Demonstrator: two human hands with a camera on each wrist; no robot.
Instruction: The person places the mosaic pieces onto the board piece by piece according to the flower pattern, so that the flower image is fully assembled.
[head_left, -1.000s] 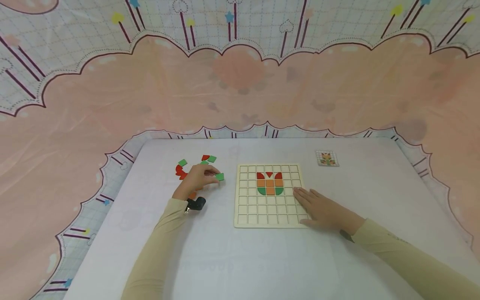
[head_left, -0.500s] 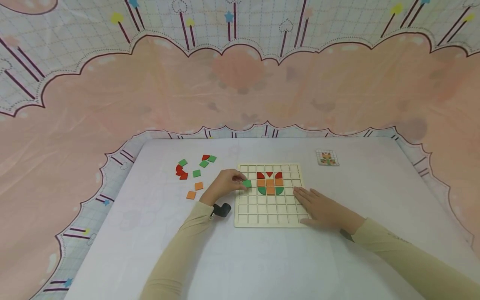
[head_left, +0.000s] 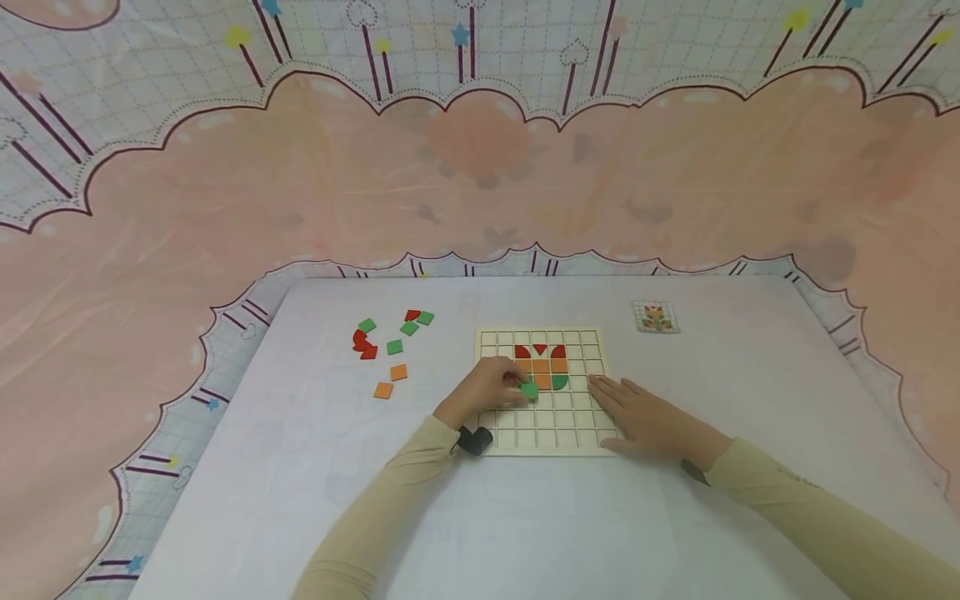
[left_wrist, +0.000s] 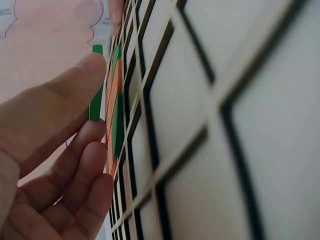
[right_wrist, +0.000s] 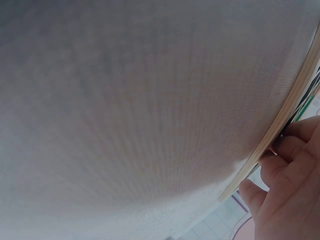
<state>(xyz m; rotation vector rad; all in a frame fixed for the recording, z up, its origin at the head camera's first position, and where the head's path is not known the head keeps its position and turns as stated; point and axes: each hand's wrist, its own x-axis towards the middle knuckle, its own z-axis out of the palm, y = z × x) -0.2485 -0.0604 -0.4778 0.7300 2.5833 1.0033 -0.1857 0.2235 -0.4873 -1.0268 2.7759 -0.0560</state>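
Head view, left hand (head_left: 486,390), green tile (head_left: 529,391) (pinched)

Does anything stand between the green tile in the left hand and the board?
Nothing visible does. The left hand pinches the green square tile above the wooden grid board, with only a gap visible in the left wrist view. The right hand rests at the board's right edge, clear of the tile.

Green tile (head_left: 529,391), cream gridded board (head_left: 570,418), orange squares (head_left: 399,372), beige sleeves (head_left: 390,502), white table (head_left: 562,525), peach-and-white scalloped backdrop (head_left: 360,192)
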